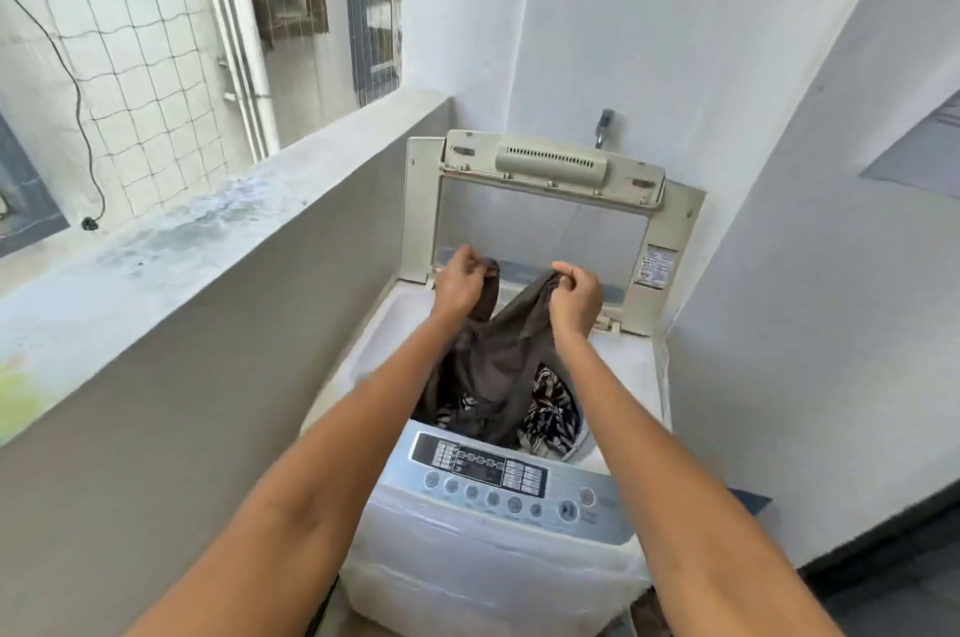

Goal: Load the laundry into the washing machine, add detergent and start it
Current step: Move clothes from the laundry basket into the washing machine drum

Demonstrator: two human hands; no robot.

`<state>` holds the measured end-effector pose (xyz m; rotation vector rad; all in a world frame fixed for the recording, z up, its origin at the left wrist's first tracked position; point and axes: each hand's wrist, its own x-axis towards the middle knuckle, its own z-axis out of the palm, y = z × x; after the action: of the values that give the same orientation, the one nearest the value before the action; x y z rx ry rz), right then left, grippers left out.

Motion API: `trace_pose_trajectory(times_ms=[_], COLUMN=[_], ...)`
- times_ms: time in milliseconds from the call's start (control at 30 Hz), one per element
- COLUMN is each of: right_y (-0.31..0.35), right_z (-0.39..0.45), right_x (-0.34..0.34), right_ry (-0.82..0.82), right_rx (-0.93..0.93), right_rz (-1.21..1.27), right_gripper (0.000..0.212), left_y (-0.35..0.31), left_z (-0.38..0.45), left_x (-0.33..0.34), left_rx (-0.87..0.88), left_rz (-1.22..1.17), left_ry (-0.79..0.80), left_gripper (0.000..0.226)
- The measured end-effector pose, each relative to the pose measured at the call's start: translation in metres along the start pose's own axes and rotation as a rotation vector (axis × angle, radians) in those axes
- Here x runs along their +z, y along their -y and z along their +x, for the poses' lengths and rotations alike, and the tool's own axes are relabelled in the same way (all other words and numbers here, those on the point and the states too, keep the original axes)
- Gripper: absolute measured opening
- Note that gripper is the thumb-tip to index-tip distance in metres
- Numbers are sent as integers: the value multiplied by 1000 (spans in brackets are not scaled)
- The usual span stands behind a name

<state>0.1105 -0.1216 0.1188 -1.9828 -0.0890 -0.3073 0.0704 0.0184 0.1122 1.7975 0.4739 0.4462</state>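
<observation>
A white top-loading washing machine (631, 376) stands in a corner with its lid (550, 210) raised upright. Both my hands are stretched out over the open drum. My left hand (460, 280) grips one upper edge of a dark brown garment (498, 356), and my right hand (576, 293) grips the other edge. The garment hangs between them, its lower part down in the drum. Under it lies a black-and-white patterned cloth (553, 408). The control panel (511, 480) with its round buttons faces me at the machine's front.
A grey concrete parapet (208, 241) runs along the left, close to the machine, with netting above it. White walls close in behind and on the right. A tap (603, 124) sticks out of the wall behind the lid. Dark floor shows at bottom right.
</observation>
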Motion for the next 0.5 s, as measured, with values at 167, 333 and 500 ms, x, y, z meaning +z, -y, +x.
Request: trace_pose_trajectory(times_ms=[167, 333, 500], right_y=[-51, -120, -173], right_z=[-6, -20, -32], right_x=[29, 59, 86], right_ry=[196, 605, 1070], right_rx=[-498, -294, -5], right_rz=[-460, -711, -853], right_gripper=[52, 60, 57], left_y=[51, 117, 180], left_z=[2, 21, 4], left_x=[26, 52, 71], left_rx=[320, 90, -236], left_rz=[220, 702, 855], left_ry=[208, 593, 868], left_gripper=[23, 47, 61])
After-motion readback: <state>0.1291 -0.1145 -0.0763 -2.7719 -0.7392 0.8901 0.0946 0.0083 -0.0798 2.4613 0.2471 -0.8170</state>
